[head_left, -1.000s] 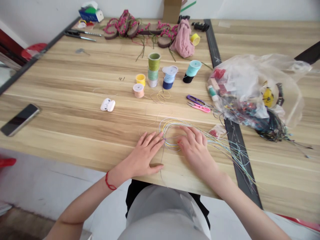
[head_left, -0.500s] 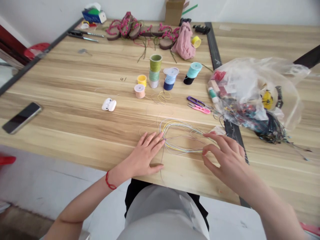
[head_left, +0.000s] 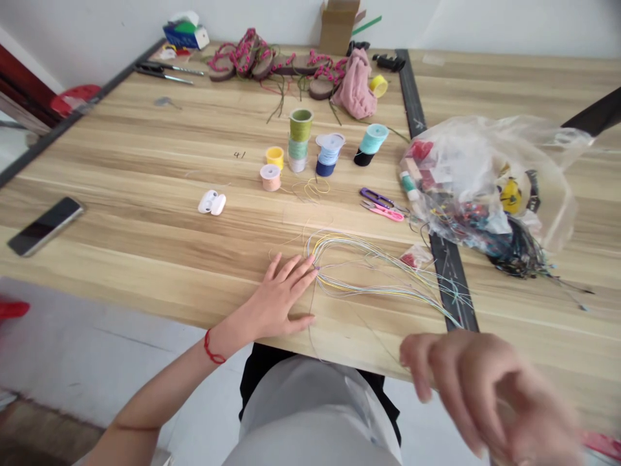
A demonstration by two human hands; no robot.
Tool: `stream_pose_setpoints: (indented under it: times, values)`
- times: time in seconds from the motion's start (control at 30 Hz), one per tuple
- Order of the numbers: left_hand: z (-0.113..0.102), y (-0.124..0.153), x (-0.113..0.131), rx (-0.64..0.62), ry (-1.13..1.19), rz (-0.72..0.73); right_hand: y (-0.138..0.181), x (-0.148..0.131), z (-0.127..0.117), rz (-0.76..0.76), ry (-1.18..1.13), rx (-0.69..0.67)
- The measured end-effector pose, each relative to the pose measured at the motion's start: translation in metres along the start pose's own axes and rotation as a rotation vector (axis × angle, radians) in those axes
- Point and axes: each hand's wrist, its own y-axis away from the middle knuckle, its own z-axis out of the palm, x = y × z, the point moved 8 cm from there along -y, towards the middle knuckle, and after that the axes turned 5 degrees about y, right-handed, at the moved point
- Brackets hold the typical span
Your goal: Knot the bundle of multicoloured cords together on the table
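Note:
A bundle of thin coloured threads (head_left: pixel 373 275) lies looped on the wooden table (head_left: pixel 145 175), its loose ends fanning to the right over a dark seam. My left hand (head_left: pixel 281 298) lies flat with fingers spread, its fingertips pressing the left end of the bundle. My right hand (head_left: pixel 480 388) is lifted off the table near the front edge, blurred by motion, with fingers loosely curled. It is apart from the threads and I see nothing in it.
Behind the threads stand several thread spools (head_left: pixel 299 139), purple and pink snips (head_left: pixel 381 204) and a white earbud case (head_left: pixel 210 202). A clear bag of craft bits (head_left: pixel 490 181) lies right. A phone (head_left: pixel 44 225) lies left. Braided sandals (head_left: pixel 272 58) and a pink cloth (head_left: pixel 356 84) are at the back.
My right hand has left the thread bundle, drawn right along the strands and lifted off toward the front right. The strands now lie straighter. The left hand has stayed put.

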Motion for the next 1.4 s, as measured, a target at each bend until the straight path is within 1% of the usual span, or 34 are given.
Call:
stream_pose_setpoints:
  times: [0.07, 0.13, 0.23, 0.33, 0.37, 0.43, 0.5, 0.57, 0.7, 0.9, 0.93, 1.0, 1.07, 1.13, 1.23, 1.33, 1.37, 1.4]
  values:
    - [-0.006, 0.001, 0.001, 0.022, 0.016, -0.008, -0.002, -0.009, 0.02, 0.003, -0.088, -0.021]
    - [-0.016, 0.004, 0.006, 0.08, 0.072, 0.0, -0.006, -0.019, 0.041, 0.0, -0.184, -0.056]
    - [-0.03, 0.013, 0.021, 0.195, 0.27, 0.086, -0.011, -0.031, 0.07, -0.001, -0.381, -0.128]
    - [-0.036, 0.025, 0.034, 0.324, 0.501, 0.16, -0.01, -0.034, 0.085, 0.038, -0.528, -0.132]
    - [-0.036, 0.029, 0.036, 0.365, 0.563, 0.161, -0.009, -0.034, 0.088, 0.051, -0.548, -0.124]
    - [-0.032, 0.035, 0.035, 0.441, 0.651, 0.116, -0.004, -0.033, 0.094, 0.071, -0.571, -0.11]
    - [-0.027, 0.039, 0.03, 0.491, 0.694, 0.042, 0.0, -0.03, 0.097, 0.089, -0.588, -0.087]
    - [-0.024, 0.041, 0.028, 0.519, 0.715, -0.001, 0.002, -0.027, 0.098, 0.107, -0.593, -0.047]
    - [-0.024, 0.046, 0.03, 0.583, 0.717, 0.044, 0.002, -0.027, 0.097, 0.109, -0.6, -0.052]
    - [-0.027, 0.058, 0.031, 0.748, 0.689, 0.115, -0.001, -0.032, 0.095, 0.109, -0.643, -0.089]
    - [-0.028, 0.059, 0.031, 0.76, 0.703, 0.118, 0.0, -0.032, 0.095, 0.105, -0.648, -0.084]
    - [-0.026, 0.057, 0.03, 0.74, 0.76, 0.095, 0.0, -0.033, 0.096, 0.085, -0.64, -0.073]
    - [-0.023, 0.055, 0.025, 0.713, 0.87, 0.021, 0.001, -0.034, 0.096, 0.048, -0.601, -0.059]
    - [-0.017, 0.056, 0.015, 0.724, 1.022, -0.096, 0.001, -0.034, 0.095, 0.008, -0.54, -0.031]
    - [-0.011, 0.065, -0.004, 0.856, 1.197, -0.25, 0.003, -0.032, 0.095, -0.015, -0.468, 0.004]
    - [-0.019, 0.08, -0.021, 1.057, 1.199, -0.319, 0.006, -0.029, 0.097, -0.009, -0.44, 0.002]
    - [-0.023, 0.083, -0.024, 1.088, 1.156, -0.345, 0.007, -0.028, 0.098, -0.011, -0.432, -0.005]
    - [-0.027, 0.085, -0.025, 1.081, 1.088, -0.376, 0.008, -0.028, 0.099, -0.017, -0.419, -0.01]
